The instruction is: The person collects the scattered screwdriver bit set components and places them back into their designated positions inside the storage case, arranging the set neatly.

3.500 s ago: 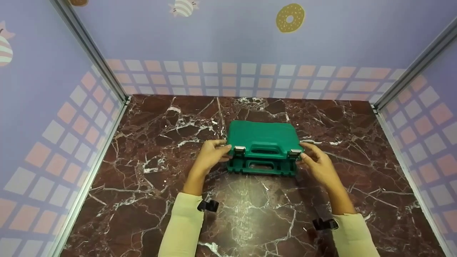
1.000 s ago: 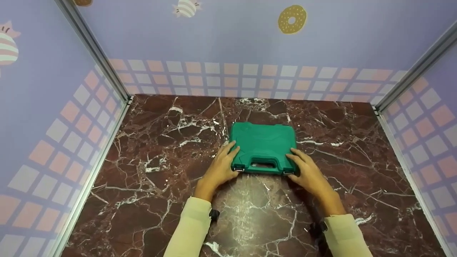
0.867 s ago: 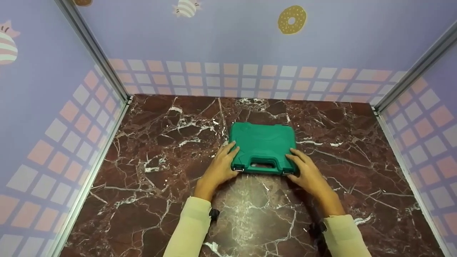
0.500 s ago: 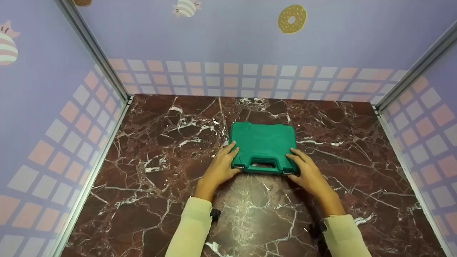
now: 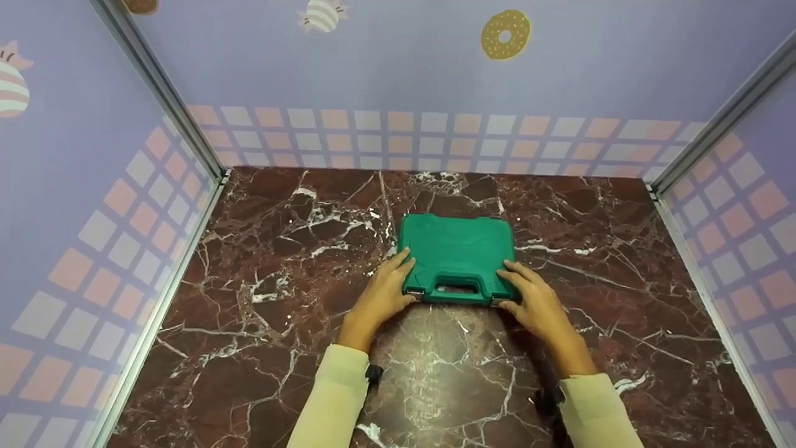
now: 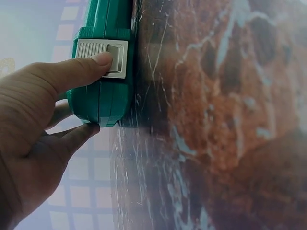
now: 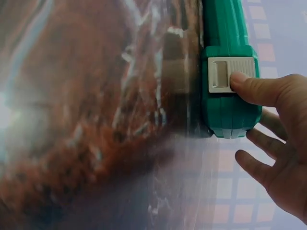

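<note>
A green plastic carrying case lies flat on the table, lid down, its handle cutout toward me. My left hand grips the front left corner, fingertips on the lid's edge. In the left wrist view its thumb presses on a metal latch, which lies flat across the seam. At the front right corner my right hand holds the case the same way. Its thumb presses on the other metal latch in the right wrist view, lying flat too, while the lower fingers spread away from the side. The case's contents are hidden.
The tabletop is dark red marble with white veins. A purple wall with a pink and white checked band stands behind it, and similar panels close the left and right sides. A black strap sits at my left wrist.
At 3.5 seconds ago the lid stood slightly raised with its latches hanging free. It has since come down, the latches lie flat, and both hands hold the front corners. The last second shows hardly any movement.
</note>
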Available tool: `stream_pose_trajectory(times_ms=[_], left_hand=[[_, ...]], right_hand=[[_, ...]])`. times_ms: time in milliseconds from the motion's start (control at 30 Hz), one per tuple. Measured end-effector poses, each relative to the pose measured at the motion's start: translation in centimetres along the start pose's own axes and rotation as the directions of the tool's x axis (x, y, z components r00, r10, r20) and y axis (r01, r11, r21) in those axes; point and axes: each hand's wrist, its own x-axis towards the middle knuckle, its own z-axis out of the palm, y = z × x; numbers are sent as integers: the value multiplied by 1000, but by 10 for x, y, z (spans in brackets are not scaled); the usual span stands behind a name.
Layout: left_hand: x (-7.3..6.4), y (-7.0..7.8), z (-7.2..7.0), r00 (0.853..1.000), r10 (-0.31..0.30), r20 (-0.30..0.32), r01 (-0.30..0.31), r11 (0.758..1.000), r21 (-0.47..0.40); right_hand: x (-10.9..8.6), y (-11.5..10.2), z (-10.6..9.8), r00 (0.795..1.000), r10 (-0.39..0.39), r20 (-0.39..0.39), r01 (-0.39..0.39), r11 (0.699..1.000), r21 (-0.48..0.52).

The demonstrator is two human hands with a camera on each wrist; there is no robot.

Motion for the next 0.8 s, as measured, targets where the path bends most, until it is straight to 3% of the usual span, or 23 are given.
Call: stream_pose_trajectory(times_ms=[200, 567, 800], left_hand=[[1, -1, 2, 1000, 0, 8, 0, 1000, 7], [1, -2, 7, 1000, 12, -3, -12, 999, 37], [3, -1, 9, 1000, 0, 31, 1, 1000, -11]], right_hand=[[0, 4, -1, 1000, 19, 18, -20, 998, 56], [1, 14, -6, 992, 43, 118, -56, 992, 115], [-5, 20, -6, 996, 51, 78, -62, 988, 140]])
